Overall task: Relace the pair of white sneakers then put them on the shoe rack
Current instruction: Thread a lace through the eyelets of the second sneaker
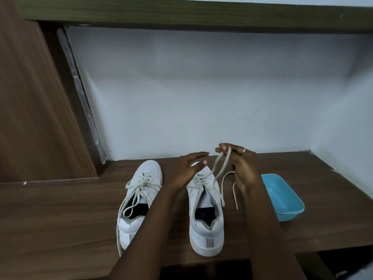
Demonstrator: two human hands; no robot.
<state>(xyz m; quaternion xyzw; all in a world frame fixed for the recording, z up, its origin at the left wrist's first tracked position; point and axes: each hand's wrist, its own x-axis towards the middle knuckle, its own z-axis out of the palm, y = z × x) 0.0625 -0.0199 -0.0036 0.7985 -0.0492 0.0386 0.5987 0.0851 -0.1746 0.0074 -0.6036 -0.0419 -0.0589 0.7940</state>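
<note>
My right hand [240,164] pinches the pale lace [222,164] between thumb and fingertips, lifted above the toe of the right-side sneaker [205,229]. That shoe stands heel toward me on the wooden ledge [60,209], with only its lowest eyelets threaded. My left hand [187,170] holds nothing. Its fingers are loosely curved over the toe, though I can't tell from here whether they actually press the shoe. The left-side sneaker [141,178] sits just beside it, laced further up, its loose ends draped over the collar and down past the heel. The lace is flat, soft and limp, so it will twist and sag if I hold it far back. I judge the best hold is close to the stiff tip, where it can be steered into an eyelet. The shoe looks light with a firm sole, likely to slide under a tug, so bracing the toe seems wise. One free lace end trails on the wood between the shoe and the blue tub [282,197], near enough to snag. The wall [201,87] stands close behind, the ledge's front edge lies just below the heels, and there is open wood to the left.
</note>
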